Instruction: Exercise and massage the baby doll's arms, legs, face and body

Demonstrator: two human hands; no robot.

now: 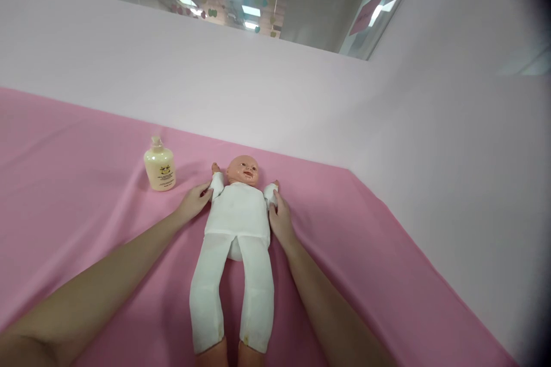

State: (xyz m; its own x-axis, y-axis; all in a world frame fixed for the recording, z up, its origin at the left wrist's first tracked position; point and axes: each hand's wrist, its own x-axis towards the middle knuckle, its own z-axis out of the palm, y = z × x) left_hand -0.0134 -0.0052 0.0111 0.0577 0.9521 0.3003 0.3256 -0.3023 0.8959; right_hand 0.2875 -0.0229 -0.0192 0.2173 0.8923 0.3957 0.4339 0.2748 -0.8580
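Observation:
A baby doll (237, 212) with a white cloth body lies on its back on the pink sheet (107, 212), its head pointing away from me. Both its arms are raised beside its head. With fingers closed around the doll's arm on the left side, my left hand (196, 202) rests low over the sheet. My right hand (282, 219) grips the other arm, the thumb and fingers around the white sleeve. Left of the doll's head stands a pale yellow pump bottle (160, 169), upright and apart from my left hand.
A white wall (206, 80) rises behind the pink-covered surface and continues on the right. Above it, a window (241, 0) shows ceiling lights and small coloured stickers. The sheet's edge slants down on the right.

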